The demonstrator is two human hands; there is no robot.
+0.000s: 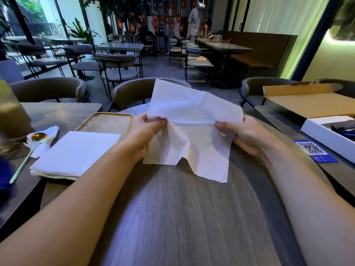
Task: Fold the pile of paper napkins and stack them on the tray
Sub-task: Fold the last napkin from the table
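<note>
A dim café room holds grey tables and cushioned chairs at twelve o'clock, with a brown bench at two o'clock.

1. dim interior; daylight enters through windows at far left and curtains at right.
2. green-white glare blown out at the right edge.
3. napkin is the brightest thing, with a bluish cast.
4. soft shadows on the table.
5. wide-angle bending at the edges; forearms stretched.
6. background soft, grain smeared.
</note>
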